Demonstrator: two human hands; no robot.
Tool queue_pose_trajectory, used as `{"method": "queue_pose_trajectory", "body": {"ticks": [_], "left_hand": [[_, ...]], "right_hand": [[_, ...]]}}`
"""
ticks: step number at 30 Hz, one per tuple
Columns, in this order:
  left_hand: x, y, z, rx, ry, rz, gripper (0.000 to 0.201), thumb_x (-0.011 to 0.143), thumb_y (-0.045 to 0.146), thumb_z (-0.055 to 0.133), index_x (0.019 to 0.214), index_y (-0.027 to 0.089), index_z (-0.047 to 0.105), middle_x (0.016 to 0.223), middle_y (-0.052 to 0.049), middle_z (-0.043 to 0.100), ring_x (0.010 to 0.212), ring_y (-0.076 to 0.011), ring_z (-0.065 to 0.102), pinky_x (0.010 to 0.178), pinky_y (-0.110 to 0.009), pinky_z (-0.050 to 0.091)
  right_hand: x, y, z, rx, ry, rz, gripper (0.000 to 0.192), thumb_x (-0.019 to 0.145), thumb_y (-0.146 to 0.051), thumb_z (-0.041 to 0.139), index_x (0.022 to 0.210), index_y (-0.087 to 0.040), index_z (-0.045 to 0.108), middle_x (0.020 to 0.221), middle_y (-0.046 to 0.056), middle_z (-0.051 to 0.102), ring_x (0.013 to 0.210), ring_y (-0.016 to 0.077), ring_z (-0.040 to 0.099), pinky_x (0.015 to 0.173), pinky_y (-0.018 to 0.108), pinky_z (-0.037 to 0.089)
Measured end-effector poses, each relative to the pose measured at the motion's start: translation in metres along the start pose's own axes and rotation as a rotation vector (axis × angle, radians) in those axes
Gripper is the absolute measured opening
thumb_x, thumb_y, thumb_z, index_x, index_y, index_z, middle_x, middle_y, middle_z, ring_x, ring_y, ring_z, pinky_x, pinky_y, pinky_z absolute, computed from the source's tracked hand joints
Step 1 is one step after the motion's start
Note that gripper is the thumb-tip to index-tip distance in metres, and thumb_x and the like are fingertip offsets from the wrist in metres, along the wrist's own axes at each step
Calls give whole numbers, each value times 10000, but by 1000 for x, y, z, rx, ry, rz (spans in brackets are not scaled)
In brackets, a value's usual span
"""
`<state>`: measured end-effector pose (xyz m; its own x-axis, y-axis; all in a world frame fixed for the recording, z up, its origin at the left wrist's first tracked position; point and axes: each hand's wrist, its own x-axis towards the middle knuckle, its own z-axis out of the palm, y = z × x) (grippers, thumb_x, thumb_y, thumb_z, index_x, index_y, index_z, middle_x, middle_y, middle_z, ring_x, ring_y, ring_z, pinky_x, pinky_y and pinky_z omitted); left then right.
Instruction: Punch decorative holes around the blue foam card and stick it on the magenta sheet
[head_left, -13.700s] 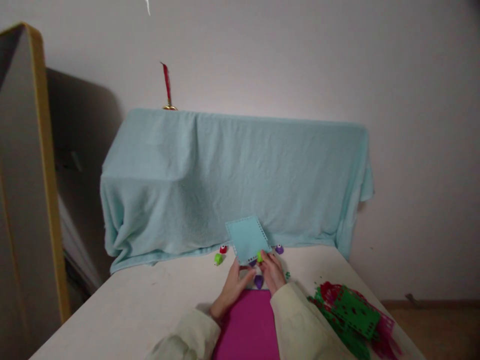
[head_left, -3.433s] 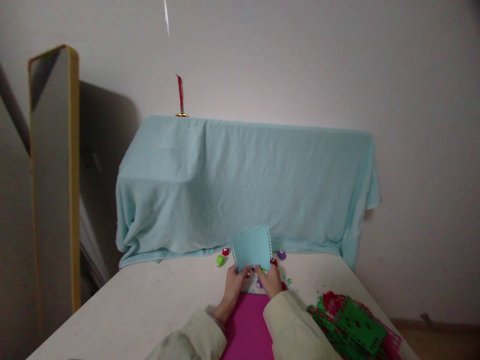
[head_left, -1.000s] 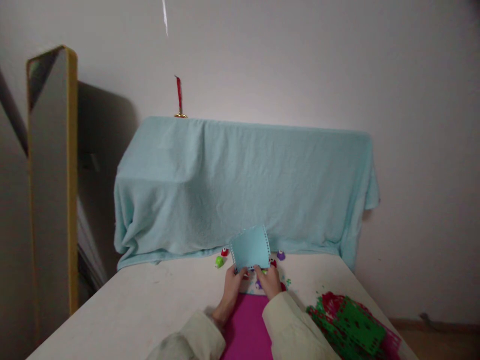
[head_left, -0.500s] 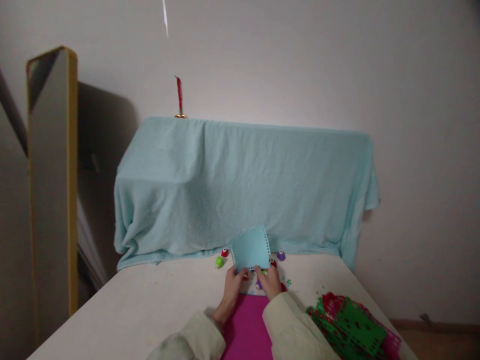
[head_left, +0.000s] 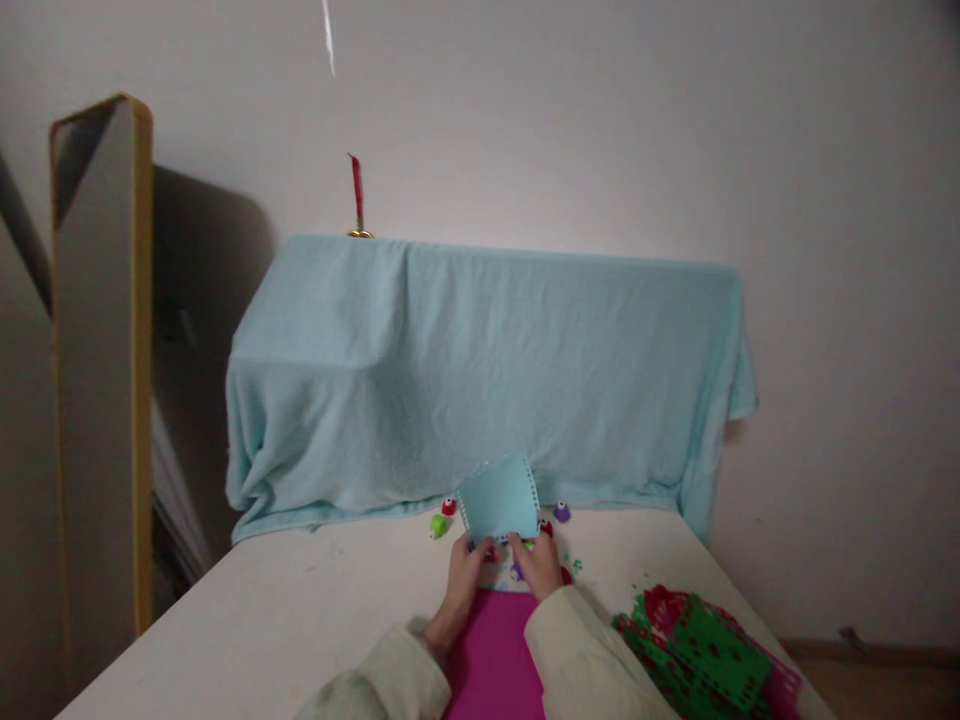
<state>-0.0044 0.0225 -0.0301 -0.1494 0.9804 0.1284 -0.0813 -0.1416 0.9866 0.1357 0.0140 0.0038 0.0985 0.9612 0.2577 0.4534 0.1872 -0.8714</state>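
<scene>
A light blue sheet (head_left: 498,497) with small holes punched along its edges stands tilted up between my hands. My left hand (head_left: 466,575) pinches its lower left corner, thumb on the near face. At the lower right edge, my right hand (head_left: 538,563) grips it the same way. Just below lies a magenta sheet (head_left: 495,655), flat on the table between my forearms. Around my hands sit small toy-like pieces with eyes: a green one (head_left: 438,526), a red one (head_left: 449,506) and a purple one (head_left: 562,512). Several more are partly hidden by my fingers.
A pile of green and red perforated sheets (head_left: 712,650) lies on the white table (head_left: 247,620) at the right, with small green scraps (head_left: 576,565) nearby. A light blue cloth (head_left: 487,370) drapes over something at the back. A gold-framed mirror (head_left: 141,370) leans at the left.
</scene>
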Motion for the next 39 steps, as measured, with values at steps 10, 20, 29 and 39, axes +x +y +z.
{"method": "queue_pose_trajectory", "body": {"ticks": [10, 20, 29, 39], "left_hand": [[1, -1, -1, 12, 3, -1, 224, 651, 347, 590, 614, 129, 623, 560, -40, 630, 554, -180, 588, 586, -264, 452], [1, -3, -1, 17, 26, -10, 243, 641, 371, 613, 616, 130, 625, 563, -45, 636, 551, -187, 596, 589, -273, 454], [0, 0, -1, 23, 34, -6, 253, 647, 379, 609, 655, 126, 622, 576, -38, 636, 558, -184, 595, 575, -266, 444], [-1, 3, -2, 32, 78, 8, 277, 646, 412, 625, 630, 136, 617, 551, -38, 628, 544, -192, 599, 579, -273, 451]], "right_hand": [[1, 1, 0, 15, -3, 2, 343, 793, -405, 530, 695, -118, 689, 661, 121, 705, 662, 206, 663, 631, 268, 474], [0, -3, -1, 33, 1, 18, 337, 781, -400, 541, 618, -132, 663, 582, 96, 678, 570, 178, 634, 560, 238, 470], [0, -3, -1, 23, 29, 10, 342, 771, -420, 549, 604, -140, 653, 570, 82, 672, 568, 175, 620, 578, 252, 457], [2, 4, -1, -5, 104, -44, 358, 804, -438, 525, 655, -137, 650, 585, 87, 671, 604, 191, 634, 631, 284, 458]]}}
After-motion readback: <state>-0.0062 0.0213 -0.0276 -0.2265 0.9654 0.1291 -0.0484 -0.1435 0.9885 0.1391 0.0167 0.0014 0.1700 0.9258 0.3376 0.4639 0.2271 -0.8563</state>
